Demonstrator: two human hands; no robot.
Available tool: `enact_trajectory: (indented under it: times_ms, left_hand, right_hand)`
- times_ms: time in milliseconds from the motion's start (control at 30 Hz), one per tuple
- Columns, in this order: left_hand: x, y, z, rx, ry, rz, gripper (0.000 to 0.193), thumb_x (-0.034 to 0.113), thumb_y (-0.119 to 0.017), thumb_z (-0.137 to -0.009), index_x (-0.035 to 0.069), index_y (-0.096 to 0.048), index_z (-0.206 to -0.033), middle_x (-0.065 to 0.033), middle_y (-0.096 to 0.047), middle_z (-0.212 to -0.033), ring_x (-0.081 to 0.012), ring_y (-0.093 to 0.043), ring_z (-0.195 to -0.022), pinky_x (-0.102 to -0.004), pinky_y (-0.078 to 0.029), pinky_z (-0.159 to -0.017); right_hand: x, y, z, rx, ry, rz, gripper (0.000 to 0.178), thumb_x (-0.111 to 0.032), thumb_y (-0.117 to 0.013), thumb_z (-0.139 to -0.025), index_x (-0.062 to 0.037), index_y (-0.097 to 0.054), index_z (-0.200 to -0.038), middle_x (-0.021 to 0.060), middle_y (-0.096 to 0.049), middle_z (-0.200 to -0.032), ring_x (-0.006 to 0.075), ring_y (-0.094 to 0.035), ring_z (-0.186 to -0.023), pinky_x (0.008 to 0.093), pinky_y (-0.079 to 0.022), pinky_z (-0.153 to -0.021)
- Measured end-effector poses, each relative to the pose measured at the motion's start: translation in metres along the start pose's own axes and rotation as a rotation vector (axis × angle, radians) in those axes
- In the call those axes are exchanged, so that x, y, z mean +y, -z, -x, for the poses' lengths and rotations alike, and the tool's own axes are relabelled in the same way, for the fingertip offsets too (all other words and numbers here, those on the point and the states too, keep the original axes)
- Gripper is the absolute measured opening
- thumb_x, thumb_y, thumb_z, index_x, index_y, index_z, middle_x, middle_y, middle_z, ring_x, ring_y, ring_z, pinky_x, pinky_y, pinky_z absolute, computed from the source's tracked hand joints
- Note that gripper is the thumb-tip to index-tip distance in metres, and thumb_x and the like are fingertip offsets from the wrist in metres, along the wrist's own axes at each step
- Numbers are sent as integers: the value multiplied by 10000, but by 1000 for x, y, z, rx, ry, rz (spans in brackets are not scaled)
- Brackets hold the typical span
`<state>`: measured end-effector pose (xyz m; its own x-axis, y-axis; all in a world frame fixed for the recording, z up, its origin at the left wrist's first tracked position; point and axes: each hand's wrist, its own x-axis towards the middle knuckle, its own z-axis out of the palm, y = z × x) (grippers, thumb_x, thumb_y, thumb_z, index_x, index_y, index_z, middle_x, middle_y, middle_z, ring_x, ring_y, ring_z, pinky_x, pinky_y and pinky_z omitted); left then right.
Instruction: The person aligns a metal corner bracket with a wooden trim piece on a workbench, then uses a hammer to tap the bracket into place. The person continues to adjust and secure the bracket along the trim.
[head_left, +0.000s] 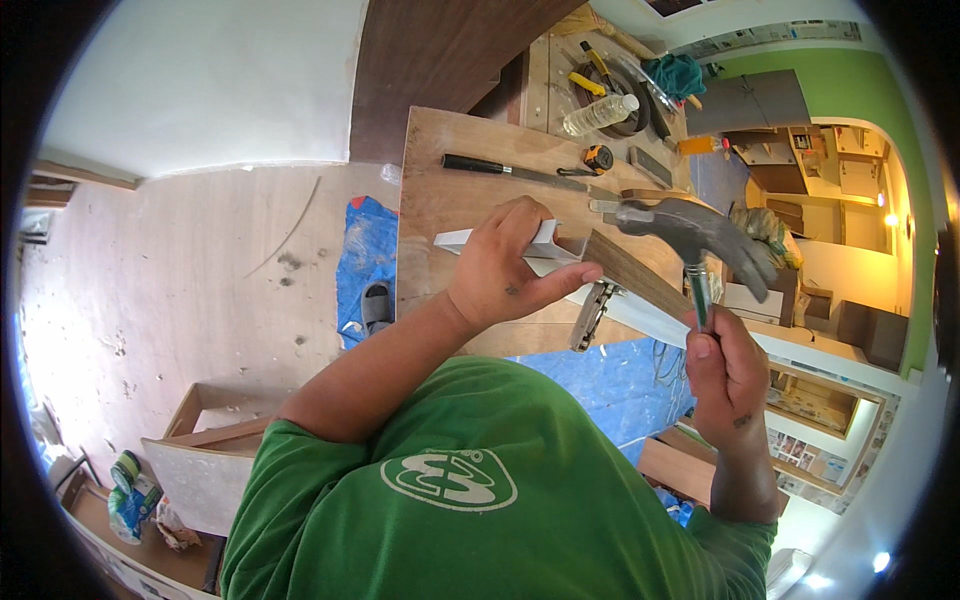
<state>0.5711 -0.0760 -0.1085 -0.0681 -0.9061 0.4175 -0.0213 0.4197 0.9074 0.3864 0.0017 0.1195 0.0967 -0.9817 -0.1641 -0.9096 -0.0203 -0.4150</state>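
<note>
My right hand (pixel 727 375) is closed around the handle of a claw hammer (pixel 690 225). The hammer's dark metal head is raised above the right part of the work board. My left hand (pixel 520 262) grips a long narrow panel (pixel 640 272) with a wood-grain face and white sides, its thumb stretched along the near side. A white angled end (pixel 455 240) of this piece sticks out left of the hand. Below the thumb, a metal cabinet hinge (pixel 594 316) sits at the panel's near side. My palm hides part of the panel.
On the wooden work board (pixel 430 150) lie a black-handled file (pixel 510 170) and a tape measure (pixel 598 158). Beyond are a clear bottle (pixel 600 116), yellow-handled tools (pixel 588 84) and an orange bottle (pixel 700 145). Blue sheeting (pixel 600 385) and a slipper (pixel 377 305) lie below, with a drawer-like box (pixel 205 460) at left.
</note>
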Motion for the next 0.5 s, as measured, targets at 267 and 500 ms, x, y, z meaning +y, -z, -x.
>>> enact_trajectory:
  times_ms: [267, 500]
  left_hand:
    - [-3, -3, 2, 38, -47, 3, 614, 476, -927, -763, 6, -616, -1006, -176, -623, -893, -397, -631, -804, -463, -522, -727]
    - [0, -2, 0, 25, -47, 6, 602, 467, -927, -767, 5, -617, -999, -171, -615, -879, -394, -625, -791, -463, -515, -712]
  right_hand:
    - [-6, -3, -8, -107, 40, 73, 145, -81, -594, -1050, 17, -603, -1155, 184, -607, -859, 328, -597, -727, 391, -489, -687]
    - [3, -11, 0, -84, 17, 68, 158, -94, -583, -1058, 19, -610, -1164, 165, -603, -839, 277, -601, -719, 372, -490, -678]
